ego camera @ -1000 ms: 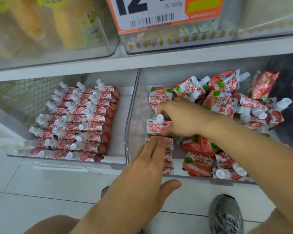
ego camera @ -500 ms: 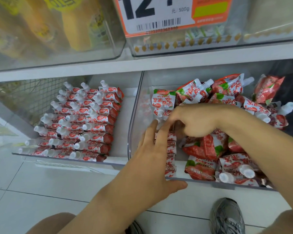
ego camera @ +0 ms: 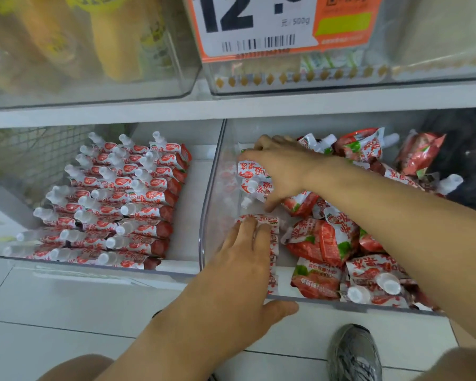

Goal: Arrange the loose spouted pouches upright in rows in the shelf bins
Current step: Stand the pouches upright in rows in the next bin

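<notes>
While our left hand [ego camera: 242, 257] presses flat on the upright row of red-and-white spouted pouches [ego camera: 271, 243] in the clear plastic bin [ego camera: 204, 215], our right hand [ego camera: 280, 166] grasps rear pouches [ego camera: 252, 174].

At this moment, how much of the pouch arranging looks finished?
The left bin looks done, its pouches in neat rows. In the right bin, the left hand steadies one started row while the right hand reaches behind it. The loose pile remains.
</notes>
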{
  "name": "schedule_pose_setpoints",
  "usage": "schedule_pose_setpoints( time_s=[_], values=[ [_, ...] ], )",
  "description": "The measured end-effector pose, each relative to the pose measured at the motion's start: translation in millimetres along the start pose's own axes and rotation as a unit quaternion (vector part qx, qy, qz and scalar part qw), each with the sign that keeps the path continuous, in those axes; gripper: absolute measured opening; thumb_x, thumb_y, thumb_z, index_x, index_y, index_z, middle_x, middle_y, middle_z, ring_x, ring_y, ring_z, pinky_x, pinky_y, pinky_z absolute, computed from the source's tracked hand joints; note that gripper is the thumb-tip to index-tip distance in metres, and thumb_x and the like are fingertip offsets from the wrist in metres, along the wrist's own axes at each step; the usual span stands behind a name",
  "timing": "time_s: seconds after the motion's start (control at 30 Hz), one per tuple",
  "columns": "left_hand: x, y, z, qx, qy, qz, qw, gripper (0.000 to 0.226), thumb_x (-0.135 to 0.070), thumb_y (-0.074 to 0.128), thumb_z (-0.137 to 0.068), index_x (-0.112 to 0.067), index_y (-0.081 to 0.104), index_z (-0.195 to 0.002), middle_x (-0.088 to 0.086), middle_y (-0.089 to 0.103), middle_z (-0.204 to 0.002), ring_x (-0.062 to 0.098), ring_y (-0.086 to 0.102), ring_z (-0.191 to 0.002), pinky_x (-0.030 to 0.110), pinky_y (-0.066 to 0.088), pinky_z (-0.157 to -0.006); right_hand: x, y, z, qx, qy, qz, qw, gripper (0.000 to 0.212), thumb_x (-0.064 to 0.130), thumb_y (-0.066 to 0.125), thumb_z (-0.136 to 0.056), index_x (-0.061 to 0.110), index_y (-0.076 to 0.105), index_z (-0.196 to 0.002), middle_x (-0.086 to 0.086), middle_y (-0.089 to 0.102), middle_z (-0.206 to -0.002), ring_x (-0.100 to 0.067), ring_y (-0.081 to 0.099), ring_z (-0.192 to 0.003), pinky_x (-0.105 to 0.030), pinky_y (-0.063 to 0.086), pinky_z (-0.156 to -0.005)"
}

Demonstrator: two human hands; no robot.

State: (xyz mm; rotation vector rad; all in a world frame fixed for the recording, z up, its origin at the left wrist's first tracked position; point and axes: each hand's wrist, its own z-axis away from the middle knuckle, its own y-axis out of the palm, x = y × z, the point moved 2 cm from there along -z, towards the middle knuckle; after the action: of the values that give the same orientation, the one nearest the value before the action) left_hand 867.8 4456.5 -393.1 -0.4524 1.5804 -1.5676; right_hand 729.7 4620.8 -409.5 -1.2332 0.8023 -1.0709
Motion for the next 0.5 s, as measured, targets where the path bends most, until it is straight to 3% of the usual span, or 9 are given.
schedule_pose_setpoints(
  time_s=[0.13,0.23,0.33,0.43,0.5],
  values=[
    [-2,-1,-1,0.007,0.000,-0.013,1.000,0.102,-0.068,0.052,-0.082,-0.024,-0.011,-0.148,-0.014,-0.010,-0.151,0.013,-0.002,-0.143,0.027,0.013,-0.115,-1,6,-4,-0.059,-0.030,0.115,0.991,0.102,0.069,0.079,-0.055,0.028,0.039,-0.139,-0.010,0.051,-0.124,-0.031,0.054,-0.110,-0.040,0.041,-0.099],
    [-2,0,0,0.001,0.005,-0.019,1.000,0.101,-0.067,0.051,-0.083,-0.021,-0.010,-0.149,-0.010,-0.008,-0.151,0.015,-0.002,-0.143,0.027,0.011,-0.116,-2,6,-1,-0.089,-0.058,0.119,0.987,0.083,0.057,0.071,-0.061,0.022,0.044,-0.132,-0.007,0.061,-0.111,-0.031,0.062,-0.096,-0.035,0.045,-0.081],
    [-2,1,1,-0.002,0.008,-0.015,1.000,0.100,-0.066,0.051,-0.084,-0.020,-0.008,-0.150,-0.007,-0.006,-0.153,0.016,-0.003,-0.143,0.027,0.009,-0.116,-8,-4,0,-0.119,-0.047,0.021,0.992,0.062,0.041,0.067,-0.067,0.022,0.045,-0.122,-0.008,0.067,-0.092,-0.035,0.061,-0.082,-0.033,0.046,-0.065],
    [-1,2,1,-0.001,0.008,-0.018,1.000,0.098,-0.066,0.051,-0.084,-0.020,-0.007,-0.149,-0.005,-0.008,-0.154,0.017,-0.004,-0.144,0.029,0.009,-0.116,-17,-14,-1,-0.112,-0.005,-0.120,0.987,0.055,0.045,0.068,-0.068,0.032,0.049,-0.118,-0.003,0.070,-0.095,-0.027,0.062,-0.087,-0.037,0.053,-0.074],
    [-2,1,1,0.005,0.006,-0.018,1.000,0.098,-0.065,0.051,-0.085,-0.021,-0.008,-0.149,-0.005,-0.009,-0.154,0.017,-0.005,-0.144,0.030,0.009,-0.116,-23,-20,2,-0.121,0.024,-0.195,0.973,0.052,0.042,0.072,-0.070,0.033,0.055,-0.119,0.003,0.068,-0.103,-0.020,0.061,-0.095,-0.032,0.051,-0.078]
  ],
)
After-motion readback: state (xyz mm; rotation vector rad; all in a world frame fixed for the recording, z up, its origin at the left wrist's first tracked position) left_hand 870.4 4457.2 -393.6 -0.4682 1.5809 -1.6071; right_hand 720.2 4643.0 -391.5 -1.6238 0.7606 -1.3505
